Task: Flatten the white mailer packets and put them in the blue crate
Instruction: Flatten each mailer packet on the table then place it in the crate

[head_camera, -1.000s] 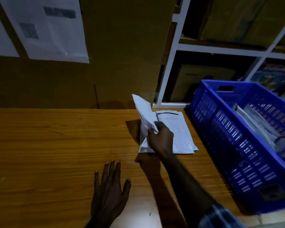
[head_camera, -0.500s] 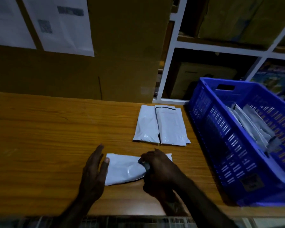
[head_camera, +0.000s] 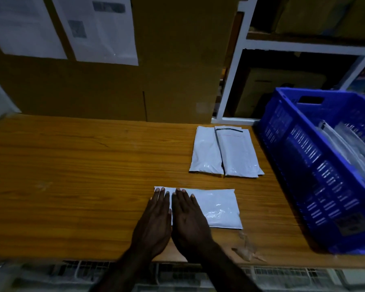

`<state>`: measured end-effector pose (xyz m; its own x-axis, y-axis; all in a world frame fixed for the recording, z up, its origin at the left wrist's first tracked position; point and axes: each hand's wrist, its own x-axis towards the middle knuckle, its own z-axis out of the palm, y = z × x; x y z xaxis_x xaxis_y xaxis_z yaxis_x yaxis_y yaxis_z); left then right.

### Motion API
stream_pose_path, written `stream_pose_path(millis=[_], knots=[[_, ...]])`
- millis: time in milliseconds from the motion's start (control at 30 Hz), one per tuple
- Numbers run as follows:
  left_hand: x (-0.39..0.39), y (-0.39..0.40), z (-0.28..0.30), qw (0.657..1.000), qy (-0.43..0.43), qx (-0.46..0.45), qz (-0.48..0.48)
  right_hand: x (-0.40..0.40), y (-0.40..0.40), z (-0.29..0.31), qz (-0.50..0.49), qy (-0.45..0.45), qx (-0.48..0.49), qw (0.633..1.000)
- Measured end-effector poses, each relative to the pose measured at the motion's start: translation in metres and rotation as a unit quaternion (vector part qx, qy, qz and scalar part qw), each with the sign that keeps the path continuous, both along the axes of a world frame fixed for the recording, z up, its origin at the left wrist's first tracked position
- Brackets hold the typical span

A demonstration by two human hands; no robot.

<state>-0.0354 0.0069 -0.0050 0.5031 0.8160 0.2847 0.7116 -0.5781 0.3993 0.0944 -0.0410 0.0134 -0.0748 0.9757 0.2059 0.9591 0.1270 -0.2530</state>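
Note:
A white mailer packet (head_camera: 217,207) lies flat on the wooden table (head_camera: 82,165) near its front edge. My left hand (head_camera: 156,220) and my right hand (head_camera: 188,216) press side by side on the packet's left half, palms down and fingers straight. Two more white mailer packets (head_camera: 226,152) lie next to each other farther back, one with a dark strip along its edge. The blue crate (head_camera: 303,165) stands at the right end of the table with several flat packets (head_camera: 350,148) inside.
Behind the table stands a large brown cardboard wall (head_camera: 167,70) with white sheets of paper (head_camera: 99,28) stuck on it. A white shelf frame (head_camera: 236,70) holding boxes rises at the back right. A scuffed patch (head_camera: 247,247) marks the table's front edge.
The packet, lifted from the pile a second ago, now lies spread flat near the front edge. My right hand has let go of it, and both hands now press on it flat.

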Motion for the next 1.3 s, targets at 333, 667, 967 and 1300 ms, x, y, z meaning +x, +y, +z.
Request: stream_pose_path(millis=[333, 667, 967, 1300], knots=[[-0.004, 0.004, 0.002, 0.996, 0.085, 0.034, -0.01, 0.001, 0.006, -0.007, -0.009, 0.049, -0.014, 0.999], [0.012, 0.017, 0.014, 0.997, 0.041, 0.006, -0.059, 0.014, 0.0, -0.003, -0.035, 0.004, 0.013, 0.999], [0.011, 0.014, 0.011, 0.996, 0.084, 0.01, -0.04, 0.013, 0.0, -0.012, -0.035, -0.008, 0.051, 0.998], [0.027, 0.015, 0.02, 0.995, 0.073, 0.021, -0.068, 0.035, -0.002, -0.001, -0.049, 0.008, 0.014, 0.999]])
